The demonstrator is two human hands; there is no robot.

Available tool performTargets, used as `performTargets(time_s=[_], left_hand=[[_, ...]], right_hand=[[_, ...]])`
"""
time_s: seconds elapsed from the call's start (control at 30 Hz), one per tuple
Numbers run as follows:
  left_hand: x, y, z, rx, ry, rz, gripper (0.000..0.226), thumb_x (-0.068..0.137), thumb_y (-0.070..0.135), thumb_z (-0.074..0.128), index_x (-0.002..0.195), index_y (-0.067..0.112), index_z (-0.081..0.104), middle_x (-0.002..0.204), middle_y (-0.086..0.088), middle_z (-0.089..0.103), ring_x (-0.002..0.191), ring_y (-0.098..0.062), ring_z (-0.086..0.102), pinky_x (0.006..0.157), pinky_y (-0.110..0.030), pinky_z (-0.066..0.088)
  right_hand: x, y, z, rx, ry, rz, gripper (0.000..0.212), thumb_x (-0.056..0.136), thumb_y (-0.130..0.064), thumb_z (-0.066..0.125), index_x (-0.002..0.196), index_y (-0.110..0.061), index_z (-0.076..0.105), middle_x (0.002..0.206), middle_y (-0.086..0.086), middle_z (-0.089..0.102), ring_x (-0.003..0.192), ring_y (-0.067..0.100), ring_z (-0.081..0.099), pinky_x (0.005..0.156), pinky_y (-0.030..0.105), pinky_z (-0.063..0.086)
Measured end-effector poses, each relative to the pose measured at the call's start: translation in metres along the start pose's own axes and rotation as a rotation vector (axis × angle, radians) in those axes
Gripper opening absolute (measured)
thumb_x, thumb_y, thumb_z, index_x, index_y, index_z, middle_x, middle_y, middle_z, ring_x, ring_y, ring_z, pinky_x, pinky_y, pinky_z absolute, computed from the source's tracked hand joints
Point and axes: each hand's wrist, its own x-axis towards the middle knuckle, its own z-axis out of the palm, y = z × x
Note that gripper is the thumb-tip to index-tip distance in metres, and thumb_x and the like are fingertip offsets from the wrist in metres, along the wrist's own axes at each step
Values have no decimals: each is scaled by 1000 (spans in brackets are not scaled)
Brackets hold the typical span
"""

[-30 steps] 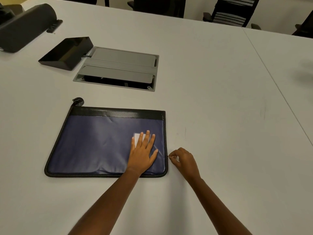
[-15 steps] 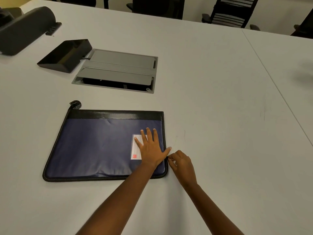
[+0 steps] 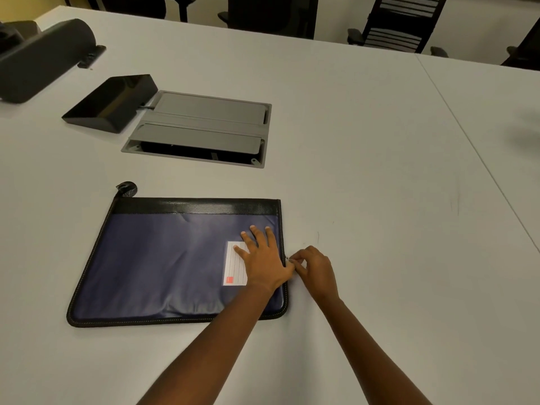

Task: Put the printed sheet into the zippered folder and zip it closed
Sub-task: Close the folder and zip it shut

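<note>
Two bare hands meet at the right edge of a zippered folder (image 3: 163, 264) on a white table (image 3: 365, 171). Fingers of the right hand (image 3: 317, 271) are curled together, thumb and forefinger pinching a small metal zipper pull (image 3: 287, 259) right at that edge. Just beside them, touching the pull hand at the thumb, the left hand (image 3: 264, 263) lies flat and spread on the navy cover, gripping nothing, its fingers resting partly over a white label card (image 3: 233, 268) with a red square. From the fingertips outward, a black band (image 3: 193, 206) runs along the folder's far edge, and a black zipper tail (image 3: 126, 189) curls past the far left corner. The printed sheet is not visible; whether it lies inside the folder cannot be told. Farther beyond the fingers, a grey cable hatch (image 3: 201, 127) is sunk into the tabletop, its near flap partly raised. Left of it sits a black wedge-shaped device (image 3: 111, 102), and farther left a dark padded roll (image 3: 43, 57). Dark office chairs (image 3: 394, 21) line the far side of the table.
</note>
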Motion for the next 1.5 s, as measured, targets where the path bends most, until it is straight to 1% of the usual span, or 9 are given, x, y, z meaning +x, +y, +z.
performTargets(time_s=[0.17,0.33,0.43,0.5,0.57,0.7,0.9,1.27,1.5], left_hand=[[1,-1,1,-10,0,-1,89,87,47,45,148,11,-8,156,-21,-9,142,-45,-8,113,-61,6],[2,-4,4,28,-19,10,88,86,53,40,148,12,-6,156,-20,-6,143,-44,-5,113,-60,9],[7,-20,-4,40,75,95,85,77,61,16,148,13,11,155,-18,13,141,-38,17,111,-49,23],[18,-36,-14,55,131,172,78,83,60,20,145,13,21,152,-15,24,136,-31,28,108,-41,28],[34,-53,-28,100,97,200,76,89,58,35,147,14,16,155,-13,15,141,-29,20,114,-42,21],[67,-84,-59,174,-72,121,100,79,68,47,149,17,-2,158,-12,-8,146,-32,-6,116,-55,2],[87,-105,-79,40,-215,34,115,71,52,71,149,19,-7,159,-2,-9,145,-32,-11,113,-62,4],[87,-110,-73,-54,-207,56,116,70,43,76,149,19,-5,159,-2,-10,144,-32,-15,113,-61,-1],[89,-112,-70,-67,-207,60,116,70,43,75,149,19,-5,159,-3,-10,144,-32,-17,112,-61,-4]], right_hand=[[37,-5,-2,-26,-27,-19,13,84,-10,60,88,-3,69,90,19,67,81,29,63,77,39,47],[69,-9,-1,-90,-62,-30,14,85,-11,59,88,-2,69,93,19,66,83,30,63,77,38,47],[81,-8,-2,-75,-103,-17,14,84,-12,59,89,-3,69,94,20,64,86,31,61,77,38,47],[84,-5,-3,-55,-134,-15,13,84,-12,60,88,-4,69,93,19,63,87,30,59,75,35,45],[84,-2,-5,-43,-153,-22,13,85,-13,59,89,-4,69,93,18,63,87,28,58,73,33,43],[79,2,-3,-37,-139,-40,14,86,-15,59,91,-6,68,92,16,64,87,26,57,72,30,42],[76,1,1,-48,-61,-34,14,86,-15,60,90,-5,69,89,15,66,84,24,58,68,26,40],[105,-11,8,-21,-28,33,13,85,-11,59,90,-3,68,93,17,66,85,24,59,70,25,39],[129,-19,11,-42,-37,75,14,86,-9,56,90,-3,67,96,17,66,89,27,60,76,34,46]])
